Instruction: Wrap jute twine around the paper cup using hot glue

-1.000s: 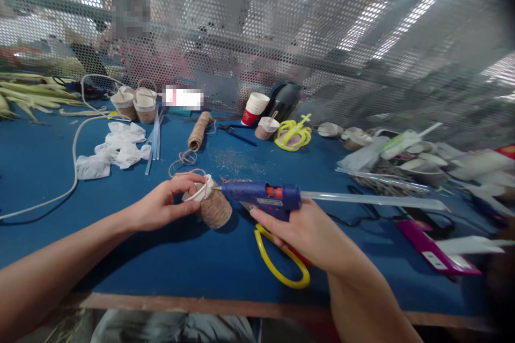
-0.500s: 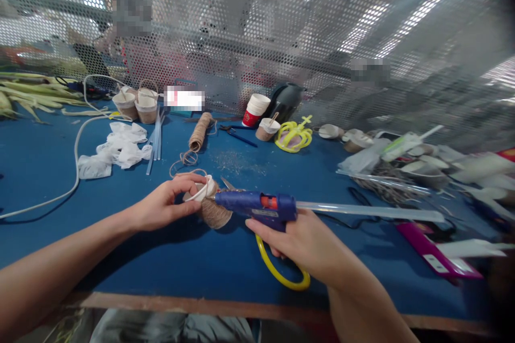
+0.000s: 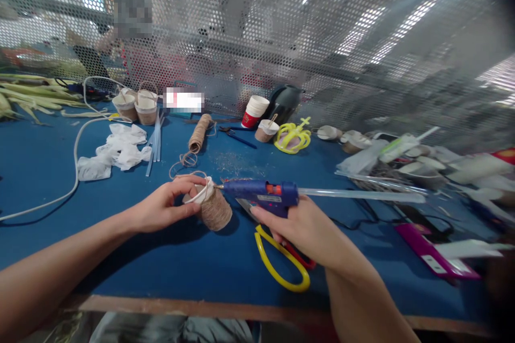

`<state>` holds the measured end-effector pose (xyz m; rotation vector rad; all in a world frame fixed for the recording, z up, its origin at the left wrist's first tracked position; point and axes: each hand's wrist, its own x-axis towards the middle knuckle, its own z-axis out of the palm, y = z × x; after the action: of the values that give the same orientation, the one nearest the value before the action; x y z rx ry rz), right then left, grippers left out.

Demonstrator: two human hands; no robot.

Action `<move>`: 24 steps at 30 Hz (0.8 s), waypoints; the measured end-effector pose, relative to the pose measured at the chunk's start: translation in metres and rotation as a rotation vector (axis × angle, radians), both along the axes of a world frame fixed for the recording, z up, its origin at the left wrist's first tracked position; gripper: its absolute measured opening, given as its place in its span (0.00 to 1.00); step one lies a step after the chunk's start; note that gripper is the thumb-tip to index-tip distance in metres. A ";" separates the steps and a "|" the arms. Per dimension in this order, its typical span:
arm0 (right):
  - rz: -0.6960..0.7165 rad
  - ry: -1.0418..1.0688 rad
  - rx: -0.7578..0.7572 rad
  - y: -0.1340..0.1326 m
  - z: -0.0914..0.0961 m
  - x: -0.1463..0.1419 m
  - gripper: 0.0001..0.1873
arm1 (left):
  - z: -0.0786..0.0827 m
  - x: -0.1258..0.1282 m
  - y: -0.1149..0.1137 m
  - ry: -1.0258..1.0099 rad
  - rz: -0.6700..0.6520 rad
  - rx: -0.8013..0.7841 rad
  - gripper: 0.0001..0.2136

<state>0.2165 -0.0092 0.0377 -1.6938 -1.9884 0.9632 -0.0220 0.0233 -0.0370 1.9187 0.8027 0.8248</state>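
Observation:
My left hand [image 3: 169,201] grips the white rim of a small twine-wrapped cup [image 3: 217,209], which is tilted on its side with its mouth toward my palm. A strand of twine runs over the rim. My right hand [image 3: 298,225] is wrapped round a blue hot glue gun [image 3: 257,191] with a clear glue stick [image 3: 362,194] poking from its back. The nozzle is close to the cup's rim; whether it touches I cannot tell. Beneath my right hand lie scissors with yellow and red handles [image 3: 281,273], their blades partly hidden by the gun.
A twine roll [image 3: 200,133] lies ahead, linked by loose twine. Pliers [image 3: 241,138], paper cups [image 3: 255,111], a yellow crown-like piece [image 3: 292,136] and finished-looking cups [image 3: 147,107] stand along the back by a perforated metal screen [image 3: 225,27]. White crumpled bags [image 3: 116,150] lie left; clutter fills the right.
The glue gun and my right hand have shifted slightly up and right along the rim, uncovering more of the scissors. My left hand and the cup have hardly moved.

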 end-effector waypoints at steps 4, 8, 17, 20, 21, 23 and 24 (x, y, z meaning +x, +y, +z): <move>-0.017 -0.017 -0.014 0.001 0.001 -0.002 0.20 | -0.001 0.000 0.000 0.005 0.001 -0.006 0.08; -0.035 -0.017 -0.032 0.005 0.002 -0.001 0.19 | 0.001 0.000 -0.001 0.001 -0.006 -0.011 0.09; -0.233 0.169 0.090 0.049 -0.021 0.024 0.13 | 0.007 -0.003 0.000 -0.015 -0.017 -0.013 0.11; -0.345 0.061 0.120 0.073 -0.035 0.029 0.12 | 0.008 -0.004 0.000 -0.014 -0.017 -0.012 0.11; -0.358 0.032 0.106 0.081 -0.040 0.031 0.14 | 0.008 -0.004 0.000 -0.012 -0.019 -0.007 0.11; -0.383 -0.034 0.072 0.095 -0.050 0.033 0.17 | 0.008 -0.004 0.000 -0.007 -0.022 0.015 0.10; -0.389 -0.069 0.055 0.100 -0.054 0.034 0.17 | 0.008 -0.004 0.000 -0.003 -0.024 0.028 0.09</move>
<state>0.2503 0.0909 -0.0166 -2.0045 -1.6172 0.7132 -0.0259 0.0235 -0.0286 1.9479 0.7683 0.8286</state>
